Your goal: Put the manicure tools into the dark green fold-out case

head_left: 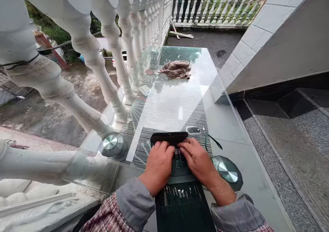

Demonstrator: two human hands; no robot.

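While your left hand (158,165) and right hand (199,160) lie palm down side by side, they cover the upper part of the open tool case (183,208), which sits at the near edge of the glass table (180,105), right in front of you. Fingers are stretched out flat, not curled, and they pinch nothing. Your fingertips touch the near edge of the black slab (169,137) lying crosswise just beyond the case. Between your two hands a small block of metal bits (178,159) peeks out. Below your wrists, a row of slim tools (181,192) sits in the case.

Just past your right fingers there's a small grey gadget (193,130), and beside it a thin green-handled tool (211,140). A round metal disc (227,172) shows under the glass by your right wrist, and another disc (110,142) off to your left. Far up the table, a crumpled cloth (177,69). White balusters (110,36) run along your left, a tiled wall (257,29) along your right.
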